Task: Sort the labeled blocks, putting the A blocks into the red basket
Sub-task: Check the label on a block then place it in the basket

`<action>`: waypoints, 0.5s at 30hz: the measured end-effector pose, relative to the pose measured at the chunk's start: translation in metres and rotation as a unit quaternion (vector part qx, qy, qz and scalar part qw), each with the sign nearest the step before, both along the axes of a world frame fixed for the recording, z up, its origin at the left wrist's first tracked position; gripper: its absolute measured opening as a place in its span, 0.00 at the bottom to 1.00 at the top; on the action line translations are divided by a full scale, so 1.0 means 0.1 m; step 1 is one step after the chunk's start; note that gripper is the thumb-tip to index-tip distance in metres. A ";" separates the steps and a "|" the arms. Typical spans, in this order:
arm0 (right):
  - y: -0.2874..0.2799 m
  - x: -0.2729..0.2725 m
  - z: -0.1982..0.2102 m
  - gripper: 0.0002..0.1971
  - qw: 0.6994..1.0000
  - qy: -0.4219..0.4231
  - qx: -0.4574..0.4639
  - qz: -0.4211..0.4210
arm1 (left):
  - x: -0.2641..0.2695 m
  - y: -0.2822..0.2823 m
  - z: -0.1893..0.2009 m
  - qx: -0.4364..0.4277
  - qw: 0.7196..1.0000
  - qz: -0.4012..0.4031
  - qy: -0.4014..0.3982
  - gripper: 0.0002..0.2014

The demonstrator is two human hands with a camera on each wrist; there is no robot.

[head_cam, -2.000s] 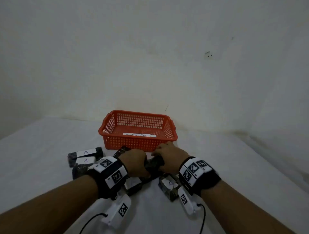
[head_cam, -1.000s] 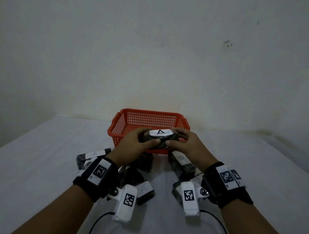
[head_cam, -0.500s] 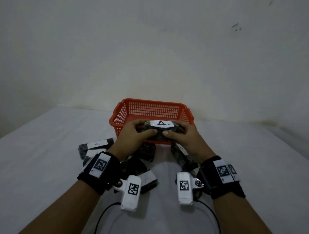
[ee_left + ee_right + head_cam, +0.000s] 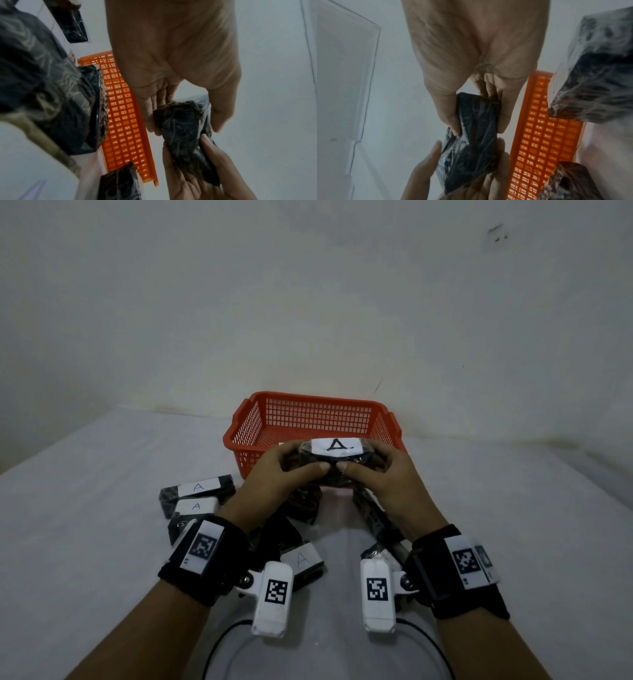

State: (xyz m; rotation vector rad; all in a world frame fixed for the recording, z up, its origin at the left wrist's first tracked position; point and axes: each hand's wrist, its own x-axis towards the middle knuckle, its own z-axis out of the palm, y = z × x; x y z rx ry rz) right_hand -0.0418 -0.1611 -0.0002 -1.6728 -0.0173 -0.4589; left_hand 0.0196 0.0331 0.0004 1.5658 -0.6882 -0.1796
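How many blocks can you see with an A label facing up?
4: one dark plastic-wrapped block held in both hands before the red basket, two stacked at left, one between the wrists. Others may be hidden.

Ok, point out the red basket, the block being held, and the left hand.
red basket (image 4: 310, 419): head view, mesh of the far wall.
held block (image 4: 337, 446): head view, its white A label.
left hand (image 4: 277, 474): head view, back of the hand.
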 end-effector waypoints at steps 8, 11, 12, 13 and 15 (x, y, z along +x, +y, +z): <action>0.03 -0.15 0.03 0.28 0.998 0.014 0.000 0.060 | 0.00 0.05 -0.04 -0.030 0.999 0.032 -0.019 0.22; 0.04 -0.19 0.06 0.27 0.993 0.042 0.070 0.086 | -0.02 0.08 -0.04 -0.024 0.999 0.022 -0.038 0.25; 0.05 -0.19 0.08 0.24 0.991 0.049 0.091 0.088 | -0.03 0.09 -0.05 -0.025 0.999 0.018 -0.044 0.26; 0.06 -0.20 0.09 0.21 0.989 0.055 0.105 0.087 | -0.05 0.09 -0.04 -0.030 0.998 0.013 -0.046 0.28; 0.08 -0.19 0.09 0.16 0.988 0.058 0.120 0.076 | -0.08 0.09 -0.04 -0.043 0.998 -0.008 -0.042 0.30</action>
